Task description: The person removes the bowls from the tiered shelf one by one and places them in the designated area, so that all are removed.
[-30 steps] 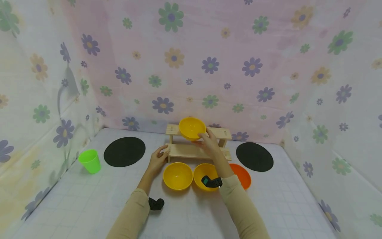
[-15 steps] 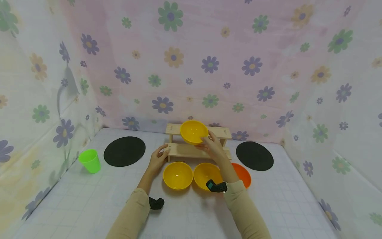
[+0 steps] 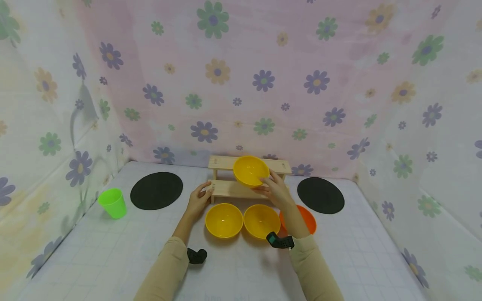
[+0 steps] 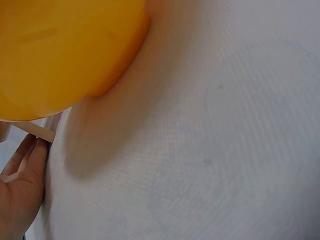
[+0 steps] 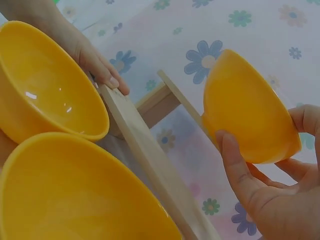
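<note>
Clutter first, from the left of the head view: green cup [image 3: 112, 202] at about nine o'clock, then a black round mat [image 3: 156, 190] just beside it. Next comes the wooden two-tier rack [image 3: 226, 190] at twelve o'clock against the back wall, with three bowls in a row in front of it: yellow bowl [image 3: 224, 220], second yellow bowl [image 3: 261, 220], and an orange bowl [image 3: 308, 219] partly hidden behind the right forearm. A second black mat [image 3: 320, 195] lies at about two o'clock.

Left hand [image 3: 198, 200] rests with straight fingers against the left end of the rack's lower shelf (the right wrist view shows the fingertips [image 5: 112, 80] on the board's end), grasping nothing. Right hand [image 3: 278, 192] is raised in front of the rack's right half, thumb and fingers curled round the held yellow bowl [image 3: 250, 171], which is tilted with its opening facing the person, at the level of the top shelf. Whether it touches that shelf cannot be told.

Both sleeves are tan, each wrist carrying a small black camera. Everything stands on a white gridded cloth; flowered fabric walls close in the back and both sides.
</note>
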`<control>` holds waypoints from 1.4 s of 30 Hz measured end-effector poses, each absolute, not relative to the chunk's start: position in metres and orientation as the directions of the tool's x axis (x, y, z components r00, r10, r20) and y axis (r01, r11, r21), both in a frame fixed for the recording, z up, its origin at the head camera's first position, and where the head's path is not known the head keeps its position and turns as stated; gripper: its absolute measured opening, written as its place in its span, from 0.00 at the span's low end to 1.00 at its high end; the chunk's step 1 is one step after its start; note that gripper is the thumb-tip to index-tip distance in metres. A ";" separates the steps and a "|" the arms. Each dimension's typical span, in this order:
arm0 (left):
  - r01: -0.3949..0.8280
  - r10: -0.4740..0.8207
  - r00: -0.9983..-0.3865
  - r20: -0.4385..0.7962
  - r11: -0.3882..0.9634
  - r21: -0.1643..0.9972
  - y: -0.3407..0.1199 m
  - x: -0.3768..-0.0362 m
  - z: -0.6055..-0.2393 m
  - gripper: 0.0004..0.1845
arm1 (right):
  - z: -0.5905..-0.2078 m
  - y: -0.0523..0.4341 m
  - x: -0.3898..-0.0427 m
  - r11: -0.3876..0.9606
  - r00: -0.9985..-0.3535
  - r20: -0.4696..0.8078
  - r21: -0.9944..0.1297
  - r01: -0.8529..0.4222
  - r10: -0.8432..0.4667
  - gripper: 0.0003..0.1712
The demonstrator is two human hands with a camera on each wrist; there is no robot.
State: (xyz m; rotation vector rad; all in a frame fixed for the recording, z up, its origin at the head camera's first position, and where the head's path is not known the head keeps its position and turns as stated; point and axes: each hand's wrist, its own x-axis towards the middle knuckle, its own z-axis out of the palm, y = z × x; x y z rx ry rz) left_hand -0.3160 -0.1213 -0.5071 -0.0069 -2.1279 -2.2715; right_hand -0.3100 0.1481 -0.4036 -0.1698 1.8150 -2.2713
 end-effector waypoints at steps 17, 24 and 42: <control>0.016 -0.030 -0.999 0.014 -0.064 0.998 -0.122 -0.317 -0.508 0.23 | -0.417 0.187 -0.290 -0.074 -0.960 -0.103 -0.989 0.126 -0.260 0.36; 0.017 -0.028 -0.999 0.015 -0.064 0.998 -0.122 -0.315 -0.507 0.23 | -0.424 0.202 -0.279 -0.005 -0.963 -0.092 -0.995 0.096 -0.254 0.37; 0.009 -0.020 -1.000 0.009 -0.038 0.999 -0.121 -0.315 -0.505 0.23 | -0.434 0.239 -0.258 0.007 -0.962 -0.096 -0.995 0.097 -0.255 0.37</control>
